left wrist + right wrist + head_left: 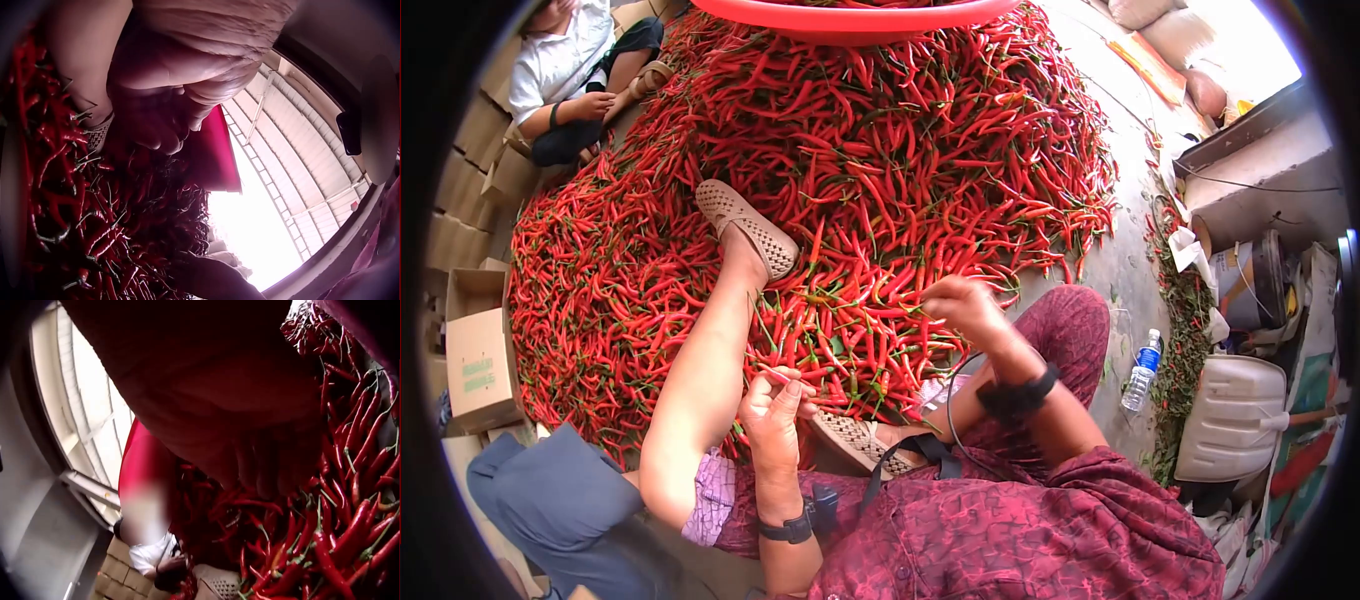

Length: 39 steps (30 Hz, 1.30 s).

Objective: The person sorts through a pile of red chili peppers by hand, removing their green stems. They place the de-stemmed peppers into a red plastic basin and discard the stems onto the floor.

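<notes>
A big heap of red chili peppers [870,180] with green stems spreads across the floor around the person's feet. Low over its near edge, the left hand [774,418] pinches a slim red chili pepper [778,376] between thumb and fingertips. The left wrist view has that hand's curled fingers [159,131] in shadow, hiding the pepper. Farther right, the right hand [970,312] is raised over the heap, blurred, its fingers loosely bent and nothing visible in them. Dark in the right wrist view, its fingers [262,462] hang above the peppers.
A red basin [860,22] stands at the heap's far side. Another person [565,75] sits at the far left. Cardboard boxes [482,365] line the left side. On the right are a water bottle [1141,375], a white shovel [1230,415] and a bucket [1250,285].
</notes>
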Motion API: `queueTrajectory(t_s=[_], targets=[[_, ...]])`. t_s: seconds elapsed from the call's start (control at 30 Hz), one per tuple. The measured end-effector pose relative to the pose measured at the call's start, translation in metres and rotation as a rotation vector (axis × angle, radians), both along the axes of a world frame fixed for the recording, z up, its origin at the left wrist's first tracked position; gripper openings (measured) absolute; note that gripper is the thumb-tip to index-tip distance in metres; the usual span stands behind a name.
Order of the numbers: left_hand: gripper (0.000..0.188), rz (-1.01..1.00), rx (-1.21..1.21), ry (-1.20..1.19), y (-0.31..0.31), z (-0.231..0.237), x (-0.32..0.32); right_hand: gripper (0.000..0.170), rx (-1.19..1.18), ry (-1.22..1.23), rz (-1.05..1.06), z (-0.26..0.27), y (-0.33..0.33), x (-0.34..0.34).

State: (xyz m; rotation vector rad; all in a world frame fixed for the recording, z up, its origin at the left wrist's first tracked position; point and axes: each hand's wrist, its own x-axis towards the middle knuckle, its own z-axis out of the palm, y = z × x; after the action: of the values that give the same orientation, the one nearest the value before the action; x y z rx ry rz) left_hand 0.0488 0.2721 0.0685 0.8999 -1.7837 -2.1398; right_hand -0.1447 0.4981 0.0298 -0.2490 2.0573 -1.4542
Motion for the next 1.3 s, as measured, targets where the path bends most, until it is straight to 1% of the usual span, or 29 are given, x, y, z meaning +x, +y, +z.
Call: queueTrajectory(t_s=[0.03,0.07,0.13,0.17,0.2,0.27,0.3,0.33,0.43,0.53,0.57,0.6,0.63,0.67,0.7,0.73,0.77,0.8,0.87,0.9,0.93,1.0,1.03,1.1,1.13,1.17,1.2,1.23,1.3], targets=[[0.018,0.018,0.045,0.002,0.002,0.002,0.0,0.024,-0.05,0.09,0.137,-0.011,-0.014,0.017],[0.017,0.009,0.065,-0.011,0.007,0.003,-0.002,0.028,-0.042,-0.13,0.215,0.012,-0.03,0.036],[0.016,0.0,0.093,-0.037,0.018,0.005,-0.006,0.031,-0.223,-0.211,0.352,0.016,-0.049,0.068],[0.014,-0.022,0.093,-0.034,0.022,0.0,-0.007,0.03,-0.3,-0.274,0.34,0.015,-0.057,0.083],[0.011,-0.031,0.202,0.004,0.028,0.0,-0.008,0.03,-0.287,-0.08,0.437,0.018,-0.06,0.089],[0.009,-0.033,0.178,0.008,0.033,-0.007,-0.008,0.026,-0.166,-0.175,0.474,0.02,-0.063,0.097],[0.007,-0.03,0.178,-0.007,0.035,-0.007,-0.009,0.022,-0.211,-0.191,0.409,0.024,-0.062,0.099],[0.007,-0.044,0.22,0.007,0.034,-0.009,-0.007,0.02,-0.151,-0.154,0.419,0.028,-0.058,0.098],[0.012,-0.062,0.159,-0.012,0.032,-0.011,-0.004,0.019,-0.075,0.49,0.502,0.025,-0.043,0.094],[0.02,-0.065,0.174,0.045,0.033,-0.007,-0.006,0.009,-0.204,0.583,0.558,0.036,-0.036,0.077],[0.023,-0.05,0.149,0.08,0.036,0.002,-0.013,0.009,-0.326,0.632,0.513,0.043,-0.034,0.063],[0.026,-0.033,0.126,0.113,0.036,0.007,-0.019,0.011,-0.319,0.763,0.426,0.054,-0.031,0.047],[0.031,0.003,-0.01,-0.025,0.03,0.004,-0.022,0.013,-0.32,0.757,0.304,0.07,-0.028,0.032],[0.027,0.036,-0.187,0.006,0.023,-0.015,-0.027,0.014,-0.422,0.605,0.125,0.082,-0.028,0.019],[0.027,-0.016,-0.441,-0.022,0.018,-0.027,-0.033,0.012,-0.499,0.534,-0.019,0.099,-0.029,0.009],[0.029,-0.069,-0.696,-0.05,0.013,-0.032,-0.041,0.01,-0.474,0.443,-0.076,0.114,-0.029,-0.001],[0.034,-0.146,-0.881,-0.18,0.017,-0.019,-0.054,0.01,-0.524,0.385,-0.075,0.114,-0.034,-0.008],[0.038,-0.219,-1.108,-0.109,0.016,-0.03,-0.06,0.01,-0.573,0.329,-0.075,0.112,-0.038,-0.012],[0.035,-0.281,-1.291,-0.207,0.019,-0.055,-0.064,0.011,-0.603,0.256,-0.04,0.102,-0.042,-0.01],[0.032,-0.256,-1.254,-0.257,0.019,-0.074,-0.065,0.012,-0.527,0.325,-0.04,0.109,-0.036,-0.009],[0.031,-0.227,-1.263,-0.27,0.019,-0.078,-0.068,0.013,-0.687,0.351,-0.093,0.117,-0.031,-0.007],[0.029,-0.173,-1.276,-0.305,0.022,-0.084,-0.069,0.017,-0.964,0.599,-0.212,0.143,-0.025,-0.015],[0.025,-0.149,-1.248,-0.31,0.02,-0.086,-0.068,0.018,-0.972,0.758,-0.196,0.153,-0.011,-0.028],[0.021,-0.147,-1.159,-0.197,0.005,-0.112,-0.061,0.014,-1.147,0.792,-0.208,0.198,0.01,-0.042],[0.019,-0.16,-1.122,-0.191,0.005,-0.107,-0.062,0.015,-1.232,0.811,-0.208,0.221,0.02,-0.049],[0.018,-0.173,-1.085,-0.185,0.004,-0.101,-0.062,0.015,-1.223,1.006,-0.271,0.245,0.01,-0.056],[0.018,-0.154,-1.078,-0.152,0.004,-0.093,-0.063,0.016,-1.213,1.084,-0.301,0.259,0.001,-0.066],[0.018,-0.134,-1.068,-0.124,0.004,-0.089,-0.063,0.02,-1.154,1.112,-0.33,0.268,-0.011,-0.082],[0.016,-0.074,-1.03,-0.007,0.004,-0.091,-0.057,0.031,-0.839,1.039,-0.397,0.26,-0.051,-0.132]])
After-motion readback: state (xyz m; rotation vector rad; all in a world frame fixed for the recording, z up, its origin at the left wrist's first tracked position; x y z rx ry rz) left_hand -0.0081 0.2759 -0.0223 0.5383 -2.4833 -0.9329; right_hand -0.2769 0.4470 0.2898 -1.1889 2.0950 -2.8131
